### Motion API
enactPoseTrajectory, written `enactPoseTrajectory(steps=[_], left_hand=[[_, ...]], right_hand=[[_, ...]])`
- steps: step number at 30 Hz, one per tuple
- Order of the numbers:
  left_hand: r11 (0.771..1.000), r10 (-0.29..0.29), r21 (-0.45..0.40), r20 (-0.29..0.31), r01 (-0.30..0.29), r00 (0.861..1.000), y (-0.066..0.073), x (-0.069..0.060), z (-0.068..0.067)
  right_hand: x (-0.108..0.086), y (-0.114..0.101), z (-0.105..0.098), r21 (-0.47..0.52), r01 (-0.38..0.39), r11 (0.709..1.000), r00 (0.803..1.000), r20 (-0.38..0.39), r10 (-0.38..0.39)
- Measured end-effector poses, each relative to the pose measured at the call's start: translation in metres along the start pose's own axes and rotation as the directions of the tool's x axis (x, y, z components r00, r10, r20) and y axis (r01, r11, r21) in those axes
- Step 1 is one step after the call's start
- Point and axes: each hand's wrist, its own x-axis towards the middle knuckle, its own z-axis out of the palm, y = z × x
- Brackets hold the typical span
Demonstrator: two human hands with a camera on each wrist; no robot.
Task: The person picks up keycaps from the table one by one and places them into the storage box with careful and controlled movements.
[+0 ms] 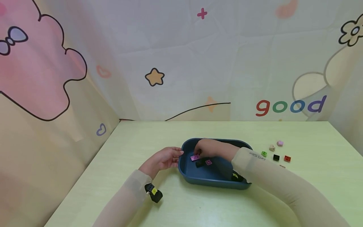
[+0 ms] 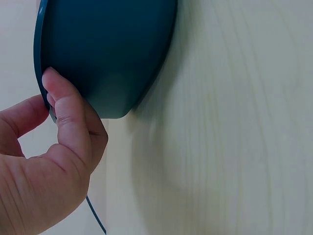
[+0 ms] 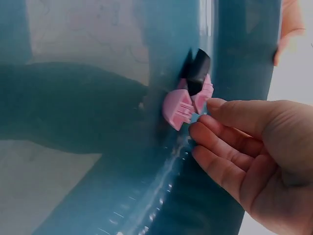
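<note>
While pinching the blue tub (image 1: 210, 183) with the left hand (image 1: 164, 159), holds the nearer right hand (image 1: 210, 147), loosely curved, just beside a pink toy brick (image 1: 194, 158).

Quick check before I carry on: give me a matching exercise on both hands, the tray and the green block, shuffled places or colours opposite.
Column one:
1. Left hand
2. Right hand
3. Tray
4. Green block

Column two:
A. On the table, right of the tray
B. Holding the rim at the tray's left end
C. Blue
D. Inside the tray, beside a pink block

Pairs: 1-B, 2-D, 3-C, 4-A
</note>
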Motion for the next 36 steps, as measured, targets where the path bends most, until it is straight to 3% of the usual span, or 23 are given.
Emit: enactPoseTrajectory(steps=[9, 20, 36], left_hand=[[1.0, -0.005, -0.005, -0.001, 0.005, 1.0, -0.001, 0.001, 0.001], [1.0, -0.021, -0.009, -0.019, 0.021, 1.0, 0.001, 0.0, 0.002], [1.0, -0.012, -0.001, -0.022, 0.012, 1.0, 0.0, 0.001, 0.001]], right_hand=[[-0.014, 0.001, -0.018, -0.013, 0.027, 1.0, 0.999, -0.041, -0.028], [-0.047, 0.008, -0.045, -0.004, 0.05, 0.999, 0.992, -0.112, -0.05], [-0.112, 0.027, -0.064, 0.049, -0.037, 0.998, 0.98, -0.195, 0.046]])
